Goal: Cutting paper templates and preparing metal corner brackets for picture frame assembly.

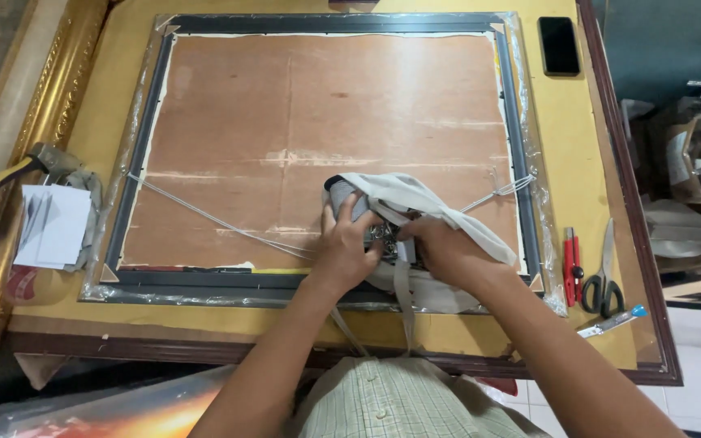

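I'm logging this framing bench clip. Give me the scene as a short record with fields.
Left hand: inside the mouth of a grey cloth bag, fingers curled
Right hand: gripping the bag's edge
Bag: lies on the frame back
Wire: strung across the back
Right of frame: scissors, red cutter, phone
Left of frame: papers
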